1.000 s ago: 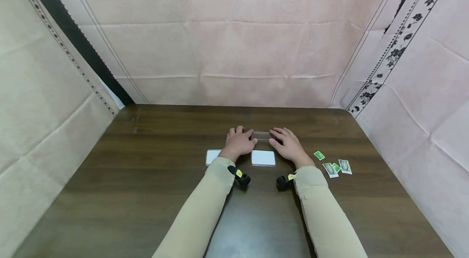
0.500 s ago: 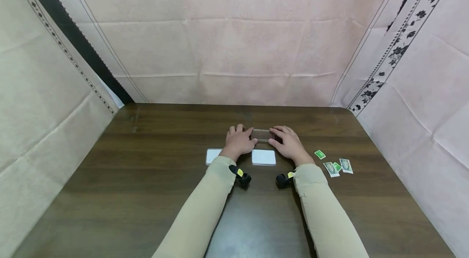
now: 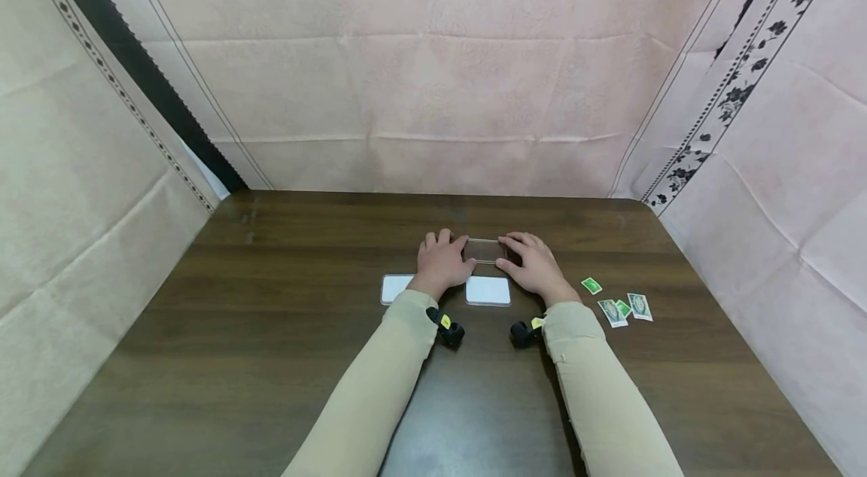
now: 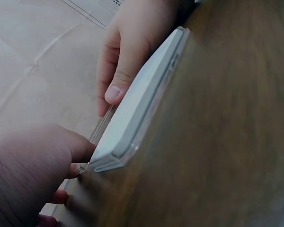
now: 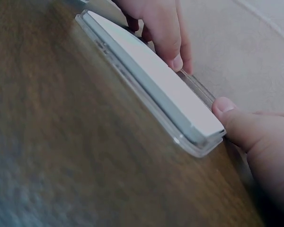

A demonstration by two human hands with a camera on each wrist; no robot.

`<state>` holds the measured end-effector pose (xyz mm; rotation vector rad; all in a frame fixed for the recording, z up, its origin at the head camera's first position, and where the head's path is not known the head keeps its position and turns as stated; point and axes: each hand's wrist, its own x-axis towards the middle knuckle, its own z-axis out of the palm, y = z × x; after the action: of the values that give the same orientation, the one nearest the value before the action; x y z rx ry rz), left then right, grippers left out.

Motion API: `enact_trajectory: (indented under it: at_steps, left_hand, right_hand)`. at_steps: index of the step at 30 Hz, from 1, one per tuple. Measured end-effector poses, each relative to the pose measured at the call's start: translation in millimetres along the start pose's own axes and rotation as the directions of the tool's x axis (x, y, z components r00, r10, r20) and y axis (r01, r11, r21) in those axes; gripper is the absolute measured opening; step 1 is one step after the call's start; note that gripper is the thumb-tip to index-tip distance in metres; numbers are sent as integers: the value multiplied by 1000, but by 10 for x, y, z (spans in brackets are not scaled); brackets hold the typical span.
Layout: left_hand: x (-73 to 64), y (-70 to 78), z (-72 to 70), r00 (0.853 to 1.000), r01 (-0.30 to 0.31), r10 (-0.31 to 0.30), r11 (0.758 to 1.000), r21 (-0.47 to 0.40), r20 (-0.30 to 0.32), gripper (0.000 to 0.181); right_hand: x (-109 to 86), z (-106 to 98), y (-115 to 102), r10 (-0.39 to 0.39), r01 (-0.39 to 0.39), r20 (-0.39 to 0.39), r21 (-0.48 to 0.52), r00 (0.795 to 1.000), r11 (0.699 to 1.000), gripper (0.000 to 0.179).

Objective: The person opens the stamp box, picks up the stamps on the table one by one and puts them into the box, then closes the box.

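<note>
A clear, flat plastic case (image 3: 485, 251) lies between my hands near the middle of the table. My left hand (image 3: 442, 265) holds its left edge, the thumb at the near corner and the fingers farther back. On the opposite edge my right hand (image 3: 536, 268) holds it the same way, thumb in front and index finger at the far corner. Just before it lies a white-topped block in a clear tray (image 3: 488, 291), seen close in the left wrist view as a white slab (image 4: 137, 97). A second white-topped block (image 3: 395, 288) is partly hidden by my left wrist.
Small green-and-white printed slips (image 3: 612, 313) lie right of my right hand, some overlapping, with a single green slip (image 3: 591, 287) apart from them. The brown wooden table (image 3: 298, 326) is bounded by pale cloth (image 3: 420, 101) at the back and sides.
The clear case shows slightly deeper from front to back than a second ago, its far edge higher in the view. Both hands stay nearly in place.
</note>
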<state>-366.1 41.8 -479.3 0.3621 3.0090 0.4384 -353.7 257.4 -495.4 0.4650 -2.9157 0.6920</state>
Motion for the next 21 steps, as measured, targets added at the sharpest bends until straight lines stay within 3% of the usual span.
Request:
enact_trajectory:
  at_steps: [21]
  left_hand:
    - [-16,-1,8,1000,5,-5,1000,-1,-25,63]
  right_hand:
    - [9,35,25,-6,6,-9,0,1000,1000,58]
